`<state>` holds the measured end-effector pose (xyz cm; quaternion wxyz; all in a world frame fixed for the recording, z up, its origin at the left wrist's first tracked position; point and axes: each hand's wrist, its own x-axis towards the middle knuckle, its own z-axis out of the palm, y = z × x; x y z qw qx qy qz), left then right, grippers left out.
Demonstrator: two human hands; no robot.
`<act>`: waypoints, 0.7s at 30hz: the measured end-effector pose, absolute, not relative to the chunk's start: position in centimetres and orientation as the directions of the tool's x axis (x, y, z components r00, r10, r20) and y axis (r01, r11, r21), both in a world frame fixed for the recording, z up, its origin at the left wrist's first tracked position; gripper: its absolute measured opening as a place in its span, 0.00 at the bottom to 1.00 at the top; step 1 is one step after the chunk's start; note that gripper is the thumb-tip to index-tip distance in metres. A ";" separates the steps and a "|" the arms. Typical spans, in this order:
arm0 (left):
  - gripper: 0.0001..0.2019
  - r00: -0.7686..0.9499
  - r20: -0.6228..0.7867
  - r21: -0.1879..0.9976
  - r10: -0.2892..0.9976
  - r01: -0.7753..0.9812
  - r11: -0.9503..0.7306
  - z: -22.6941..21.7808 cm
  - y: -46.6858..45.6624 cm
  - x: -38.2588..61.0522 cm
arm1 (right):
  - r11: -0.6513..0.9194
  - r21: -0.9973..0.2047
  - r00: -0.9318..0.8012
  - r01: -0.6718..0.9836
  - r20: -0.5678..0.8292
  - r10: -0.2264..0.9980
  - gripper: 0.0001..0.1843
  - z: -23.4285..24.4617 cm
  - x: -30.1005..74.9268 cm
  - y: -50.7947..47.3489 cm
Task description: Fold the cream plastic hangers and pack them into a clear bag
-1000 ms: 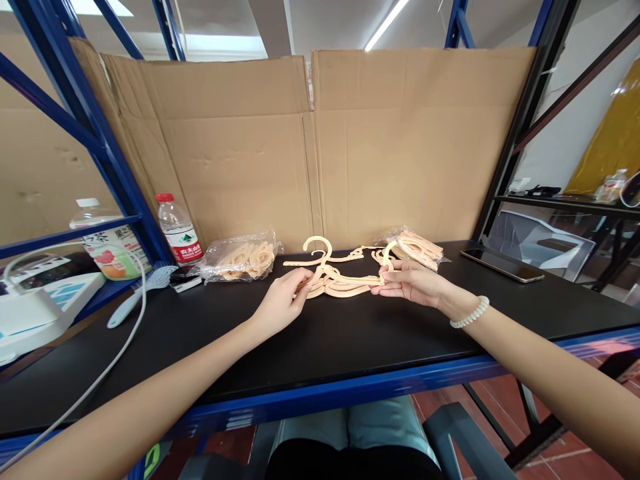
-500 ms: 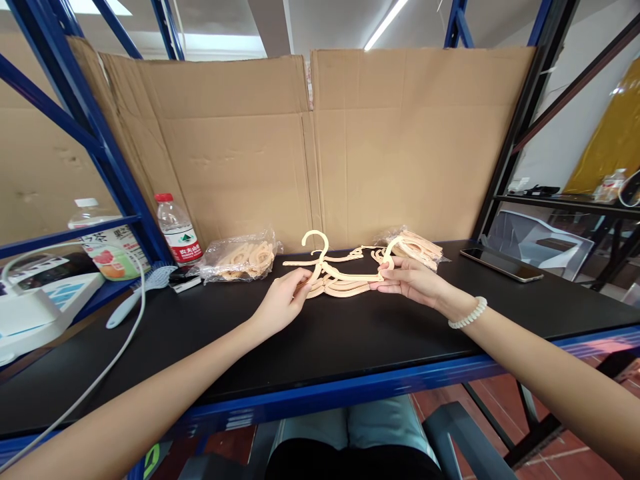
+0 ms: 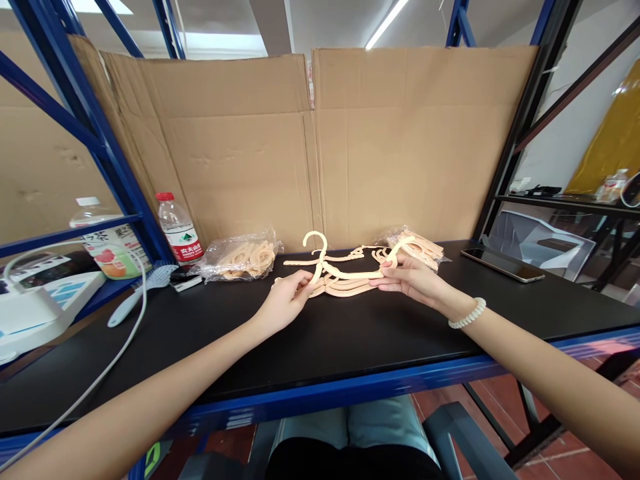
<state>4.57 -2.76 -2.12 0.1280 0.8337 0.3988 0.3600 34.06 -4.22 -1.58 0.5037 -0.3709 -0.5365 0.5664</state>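
A small stack of peach plastic hangers (image 3: 345, 285) lies on the black tabletop (image 3: 350, 333). My left hand (image 3: 285, 301) pinches the left end of the top hanger (image 3: 350, 272), whose hook stands up. My right hand (image 3: 413, 280) pinches its right end, lifting it slightly off the stack. Another loose hanger (image 3: 340, 257) lies just behind. Two clear bags of the same hangers rest at the back: one at the left (image 3: 241, 257), one at the right (image 3: 417, 245).
A water bottle (image 3: 179, 229), a light blue brush (image 3: 140, 292), a white box (image 3: 30, 313) and a grey cable (image 3: 100, 373) are at the left. A phone (image 3: 501, 265) lies at the right. Cardboard sheets (image 3: 320, 147) wall the back between blue rack posts.
Both hands have raised the top hanger a little off the stack, and my right hand has shifted slightly up and right along its end.
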 end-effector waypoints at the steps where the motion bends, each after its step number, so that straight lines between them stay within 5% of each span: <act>1: 0.08 0.421 0.496 0.513 0.759 0.564 -0.648 -2.1 -2.7 4.5 | 0.099 -0.984 -0.214 -0.148 0.130 0.968 0.12 -1.6 34.0 -4.3; 7: 0.07 0.411 0.492 0.544 0.768 0.543 -0.639 -2.1 -2.5 4.4 | 0.256 -0.967 -0.208 0.003 0.250 0.946 0.16 -1.5 33.9 -4.6; 15: 0.09 0.338 0.524 0.527 0.782 0.592 -0.609 -2.0 -1.8 3.8 | 0.293 -0.934 -0.080 -0.207 0.314 0.946 0.14 -1.1 34.7 -4.0; 21: 0.08 0.329 0.536 0.507 0.777 0.611 -0.608 -1.9 -1.7 3.6 | 0.268 -0.942 -0.026 -0.203 0.279 0.960 0.13 -0.1 35.5 -3.9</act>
